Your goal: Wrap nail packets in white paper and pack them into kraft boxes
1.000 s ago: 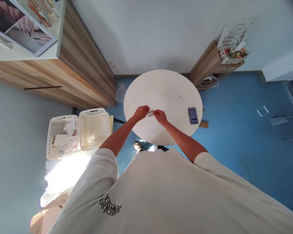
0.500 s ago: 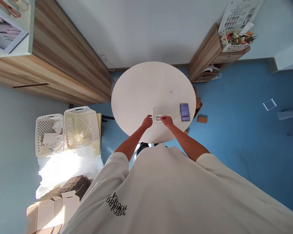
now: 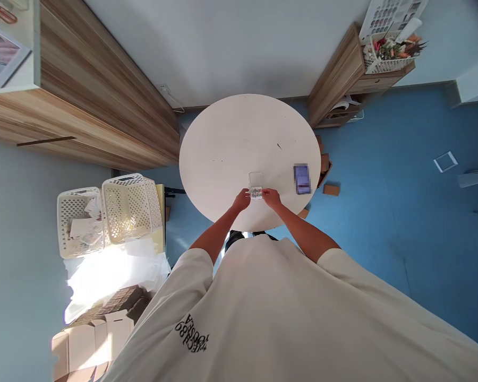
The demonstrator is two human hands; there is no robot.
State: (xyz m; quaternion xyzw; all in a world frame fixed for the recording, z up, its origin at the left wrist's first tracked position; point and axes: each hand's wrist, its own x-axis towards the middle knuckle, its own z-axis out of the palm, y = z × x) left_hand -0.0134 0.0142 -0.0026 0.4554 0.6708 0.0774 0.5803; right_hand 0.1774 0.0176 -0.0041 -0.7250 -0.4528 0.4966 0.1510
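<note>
Round white bench [image 3: 231, 138] at centre of the view, standing on a blue floor [image 3: 386, 223], with a long wood-grain cabinet [image 3: 103, 101] topped by a white shelf [image 3: 8, 58] along the left side and a pale grey wall [image 3: 231, 48] beyond. Against that wall at upper right, a small wooden side cabinet [image 3: 338, 79] carrying a white perforated basket of flowers [image 3: 388, 55], with a colour-swatch chart [image 3: 392, 13] just behind. At lower left, two white perforated plastic baskets [image 3: 121, 181] near the bench, plus stacked cardboard boxes [image 3: 91, 342] and white plastic sheeting [image 3: 111, 278] under bright sunlight.
</note>
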